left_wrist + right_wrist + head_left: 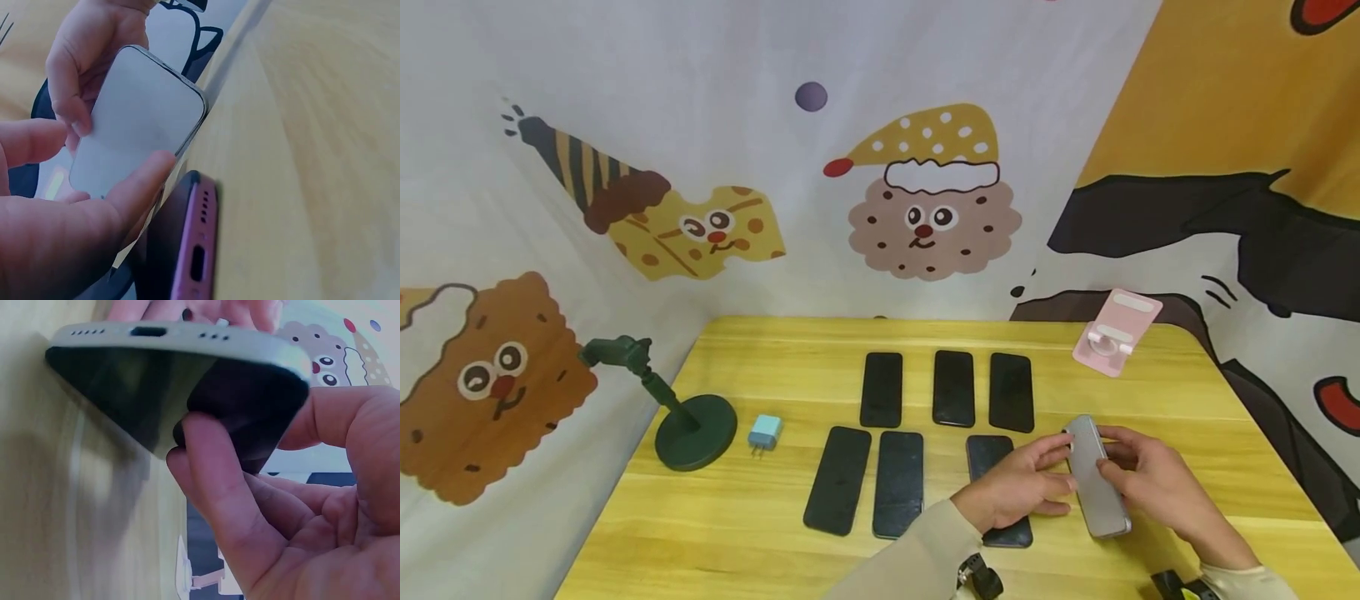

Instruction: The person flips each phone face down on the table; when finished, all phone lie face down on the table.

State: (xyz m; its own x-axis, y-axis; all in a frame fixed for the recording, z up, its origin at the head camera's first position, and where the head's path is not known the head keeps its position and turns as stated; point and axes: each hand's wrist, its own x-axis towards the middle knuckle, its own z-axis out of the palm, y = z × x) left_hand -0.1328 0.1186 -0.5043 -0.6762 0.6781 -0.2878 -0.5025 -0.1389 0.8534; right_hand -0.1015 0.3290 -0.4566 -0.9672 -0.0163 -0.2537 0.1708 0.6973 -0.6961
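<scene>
A silver-backed smartphone (1093,479) is tilted, back up, at the right of the table. My right hand (1157,483) grips its right side, thumb on the back and fingers under the dark screen (125,387). In the right wrist view its charging port (149,331) faces the camera. My left hand (1018,483) is at the phone's left edge, fingers fairly straight and spread, one fingertip (164,161) overlapping the back in the left wrist view. Below that hand lies another phone (988,450), dark screen up, partly hidden; its pink bottom edge (200,244) shows in the left wrist view.
Several dark phones, such as one at the front left (837,481) and one at the back (953,387), lie face up in two rows. A pink folding stand (1116,333) stands at the back right. Left are a blue charger plug (765,432) and a green stand (696,433).
</scene>
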